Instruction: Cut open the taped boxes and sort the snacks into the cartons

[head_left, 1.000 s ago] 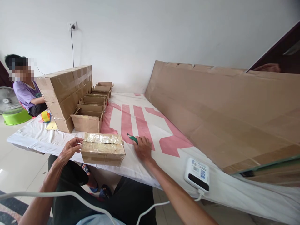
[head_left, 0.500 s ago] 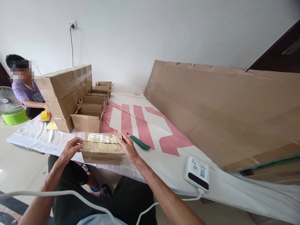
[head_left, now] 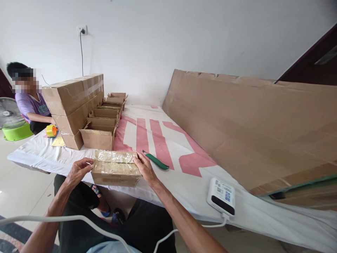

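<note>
A small cardboard box [head_left: 115,168] with shiny tape across its top lies at the near edge of the white and pink sheet [head_left: 147,140]. My left hand [head_left: 77,171] grips the box's left end, fingers curled against it. My right hand [head_left: 144,169] presses on its right end, fingers laid along the top edge. A green-handled cutter [head_left: 156,160] rests on the sheet just right of my right hand, apart from it.
A row of open small boxes [head_left: 101,126] and a stack of taped cartons [head_left: 72,102] stand at the far left. Large flat cardboard [head_left: 250,123] leans along the right. A white power bank [head_left: 221,195] with cable lies near right. A person in purple [head_left: 28,102] sits far left near a tape roll [head_left: 51,130].
My right hand let go of the green cutter, leaving it on the sheet, and moved left onto the box's right end. My left hand stayed on the box.
</note>
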Tool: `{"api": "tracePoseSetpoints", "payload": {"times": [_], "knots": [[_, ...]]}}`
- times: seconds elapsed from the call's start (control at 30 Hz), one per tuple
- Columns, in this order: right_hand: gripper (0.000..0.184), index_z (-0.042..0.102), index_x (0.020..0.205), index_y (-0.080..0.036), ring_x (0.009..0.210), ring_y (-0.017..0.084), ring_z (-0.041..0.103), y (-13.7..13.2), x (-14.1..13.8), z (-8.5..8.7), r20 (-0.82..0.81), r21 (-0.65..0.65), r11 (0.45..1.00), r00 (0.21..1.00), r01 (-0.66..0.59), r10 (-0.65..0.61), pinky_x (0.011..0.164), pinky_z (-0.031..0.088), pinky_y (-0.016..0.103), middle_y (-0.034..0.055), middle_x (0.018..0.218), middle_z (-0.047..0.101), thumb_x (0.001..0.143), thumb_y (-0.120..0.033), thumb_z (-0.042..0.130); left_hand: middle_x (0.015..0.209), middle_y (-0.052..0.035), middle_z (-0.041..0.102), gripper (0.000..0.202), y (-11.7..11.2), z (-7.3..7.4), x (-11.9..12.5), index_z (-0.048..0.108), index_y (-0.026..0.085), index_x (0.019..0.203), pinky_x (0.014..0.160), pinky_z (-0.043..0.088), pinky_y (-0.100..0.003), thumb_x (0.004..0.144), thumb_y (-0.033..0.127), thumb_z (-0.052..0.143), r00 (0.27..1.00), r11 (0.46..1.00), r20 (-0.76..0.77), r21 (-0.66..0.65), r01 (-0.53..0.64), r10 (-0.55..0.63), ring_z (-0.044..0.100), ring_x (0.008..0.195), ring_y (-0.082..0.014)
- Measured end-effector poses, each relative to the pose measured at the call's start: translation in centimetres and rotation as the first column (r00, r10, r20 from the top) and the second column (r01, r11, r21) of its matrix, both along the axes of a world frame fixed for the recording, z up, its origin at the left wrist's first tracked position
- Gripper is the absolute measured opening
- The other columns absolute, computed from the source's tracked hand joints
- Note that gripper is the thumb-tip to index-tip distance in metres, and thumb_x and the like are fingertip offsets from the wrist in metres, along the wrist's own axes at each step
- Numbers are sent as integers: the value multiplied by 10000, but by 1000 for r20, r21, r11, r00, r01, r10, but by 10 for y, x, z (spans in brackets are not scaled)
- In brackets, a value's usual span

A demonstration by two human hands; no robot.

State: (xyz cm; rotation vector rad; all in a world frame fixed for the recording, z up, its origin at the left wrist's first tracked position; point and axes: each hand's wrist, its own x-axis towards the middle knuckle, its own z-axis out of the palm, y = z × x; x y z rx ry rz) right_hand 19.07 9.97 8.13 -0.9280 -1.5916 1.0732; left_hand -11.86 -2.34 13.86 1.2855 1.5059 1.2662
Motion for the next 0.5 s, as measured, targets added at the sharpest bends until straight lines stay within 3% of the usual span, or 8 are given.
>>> {"api": "tracePoseSetpoints", "payload": {"times": [0.17,0.5], "knots": [[553,743,1304,-190,1070,287,659,0,0,-3,7,-6,1000,1000,-5,5,983,535,405,88,1113,768,969,-606,598,1010,-70,775,339,-1,4,-4,860,195,934,792,543,-326,751,481,862,1000,1000,-9,-7,3,-3,679,882,-221],[653,734,1387,-205,1297,342,644,3,0,-11,-18,2,1000,999,27,-27,1124,508,470,115,1316,768,948,-676,628,898,-63,783,203,16,9,-2,871,200,826,770,507,-308,720,373,863,995,995,-95,84,48,-40,666,833,-206]]}}
